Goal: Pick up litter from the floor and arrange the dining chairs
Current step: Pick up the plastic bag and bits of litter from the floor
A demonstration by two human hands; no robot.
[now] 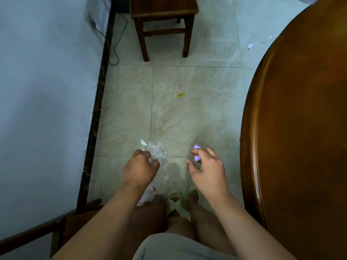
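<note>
- Where our legs and a green slipper [175, 204] block the floor, we cannot see the lower end of the crumpled clear plastic bag [158, 153]; the wooden chair [163, 21] is cut off at the top edge.
- Ahead of both hands, a small yellow wrapper scrap [180, 95] lies on the pale floor tile [197, 119], well apart from them; a white scrap [250, 46] lies near the round brown wooden table [300, 128].
- Our left hand [139, 167] grips the bag in a fist; our right hand [207, 166], fingers loosely curled, pinches a small purple piece [196, 147].
</note>
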